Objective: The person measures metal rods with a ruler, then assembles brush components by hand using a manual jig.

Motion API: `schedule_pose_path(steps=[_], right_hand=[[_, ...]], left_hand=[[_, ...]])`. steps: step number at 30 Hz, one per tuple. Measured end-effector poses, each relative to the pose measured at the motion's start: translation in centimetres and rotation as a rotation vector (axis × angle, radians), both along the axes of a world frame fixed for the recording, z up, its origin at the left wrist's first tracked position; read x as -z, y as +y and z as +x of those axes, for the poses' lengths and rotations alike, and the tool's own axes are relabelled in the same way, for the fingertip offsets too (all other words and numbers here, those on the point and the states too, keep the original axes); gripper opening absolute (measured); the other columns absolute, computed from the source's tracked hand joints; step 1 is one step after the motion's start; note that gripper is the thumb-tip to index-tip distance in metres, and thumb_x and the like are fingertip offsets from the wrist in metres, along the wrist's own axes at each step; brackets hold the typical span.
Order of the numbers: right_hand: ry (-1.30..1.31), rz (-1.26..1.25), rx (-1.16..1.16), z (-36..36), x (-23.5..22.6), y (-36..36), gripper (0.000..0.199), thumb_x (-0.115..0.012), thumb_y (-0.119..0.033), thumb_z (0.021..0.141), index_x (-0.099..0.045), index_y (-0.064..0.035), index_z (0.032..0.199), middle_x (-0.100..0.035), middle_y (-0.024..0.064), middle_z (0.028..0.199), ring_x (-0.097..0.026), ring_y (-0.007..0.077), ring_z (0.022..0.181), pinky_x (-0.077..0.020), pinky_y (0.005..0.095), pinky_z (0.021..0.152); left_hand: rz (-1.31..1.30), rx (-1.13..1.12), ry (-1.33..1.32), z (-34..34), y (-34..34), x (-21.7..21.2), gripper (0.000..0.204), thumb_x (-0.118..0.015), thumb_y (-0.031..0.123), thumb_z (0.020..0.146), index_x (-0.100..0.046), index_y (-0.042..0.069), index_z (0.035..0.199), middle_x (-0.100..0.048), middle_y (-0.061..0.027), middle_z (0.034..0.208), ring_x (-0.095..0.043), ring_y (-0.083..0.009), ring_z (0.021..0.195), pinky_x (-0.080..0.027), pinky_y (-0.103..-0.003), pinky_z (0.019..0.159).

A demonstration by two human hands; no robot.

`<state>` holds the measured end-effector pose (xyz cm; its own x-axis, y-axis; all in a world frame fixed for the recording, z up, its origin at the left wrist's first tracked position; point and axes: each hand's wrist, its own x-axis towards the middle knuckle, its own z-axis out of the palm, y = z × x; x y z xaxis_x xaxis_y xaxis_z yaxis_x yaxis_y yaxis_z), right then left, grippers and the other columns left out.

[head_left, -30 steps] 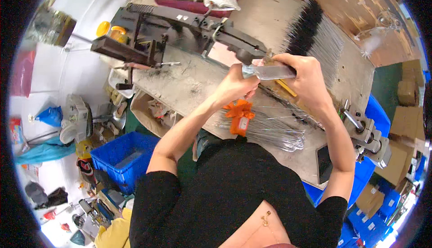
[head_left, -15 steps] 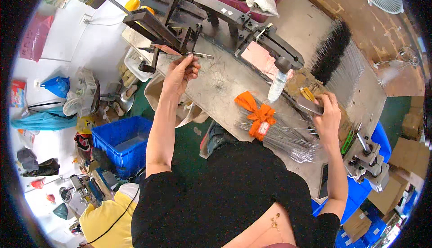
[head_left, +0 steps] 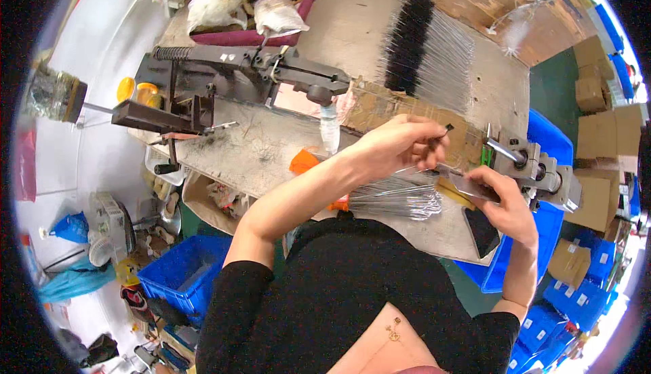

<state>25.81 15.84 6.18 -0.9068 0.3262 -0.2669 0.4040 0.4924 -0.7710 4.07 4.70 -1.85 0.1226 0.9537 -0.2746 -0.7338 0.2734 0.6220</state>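
My left hand [head_left: 422, 147] reaches across the bench, thumb and fingers pinching a small dark piece [head_left: 448, 128] too small to make out. Close to its right, my right hand [head_left: 507, 204] grips a flat grey metal tool [head_left: 472, 187] with a yellow part on its near side. Below the left hand lies a bundle of thin metal wires [head_left: 400, 196], tied with orange cloth [head_left: 303, 162] partly hidden by my left forearm. A black bench press [head_left: 271, 69] with a lever frame [head_left: 159, 115] stands to the left.
At the far side lie black-bristled wire brushes [head_left: 409, 42] in a wide row. A metal clamp fixture [head_left: 536, 164] sits on the right bench edge, by a blue bin [head_left: 548, 126]. A clear bottle [head_left: 329, 128] hangs beneath the press head. A blue crate [head_left: 186, 276] stands at left.
My left hand has left the lever frame and swung right across the bench toward my right hand. The right hand has drawn nearer with the metal tool. The whole view has shifted right.
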Motion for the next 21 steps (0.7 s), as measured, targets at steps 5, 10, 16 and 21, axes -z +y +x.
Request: schedule_pose_path(steps=[5,10,16,21], right_hand=[[0.079,-0.054,0.092,0.0,-2.1,0.8,0.036,-0.058,0.004,0.068,-0.06,0.0011,0.104,-0.066,0.0112,0.097,-0.063,0.0203,0.095,-0.0476,0.0318,0.087],[0.471,0.379,0.212,-9.7,3.9,2.8,0.035,-0.061,-0.002,0.08,-0.062,-0.0035,0.114,-0.067,0.0147,0.106,-0.065,0.0237,0.099,-0.048,0.0321,0.088],[0.316,0.083,0.046,-14.9,5.2,1.2,0.029,-0.06,-0.006,0.08,-0.062,-0.0016,0.108,-0.063,0.013,0.086,-0.061,0.0208,0.082,-0.0476,0.0323,0.077],[0.262,0.022,0.035,-14.8,4.4,2.0,0.025,-0.062,-0.015,0.085,-0.062,-0.0014,0.106,-0.062,0.0123,0.083,-0.059,0.0172,0.081,-0.0468,0.0315,0.076]], left_hand=[[-0.209,-0.307,0.069,1.1,0.5,-0.2,0.021,-0.054,0.023,0.096,-0.06,0.003,0.096,-0.063,-0.005,0.08,-0.06,-0.0116,0.067,-0.047,-0.024,0.058],[-0.143,-0.698,0.388,-0.8,-2.8,1.1,0.026,-0.054,0.03,0.098,-0.061,0.004,0.097,-0.065,-0.004,0.081,-0.06,-0.0094,0.066,-0.045,-0.022,0.055],[-0.185,-0.643,0.364,-1.7,-4.0,0.4,0.03,-0.054,0.033,0.097,-0.062,0.004,0.098,-0.066,-0.0038,0.08,-0.061,-0.0089,0.065,-0.044,-0.022,0.053],[-0.193,-0.56,0.344,-2.1,-4.2,-0.3,0.036,-0.054,0.038,0.097,-0.061,0.003,0.105,-0.067,-0.0072,0.086,-0.064,-0.0138,0.071,-0.051,-0.026,0.058]])
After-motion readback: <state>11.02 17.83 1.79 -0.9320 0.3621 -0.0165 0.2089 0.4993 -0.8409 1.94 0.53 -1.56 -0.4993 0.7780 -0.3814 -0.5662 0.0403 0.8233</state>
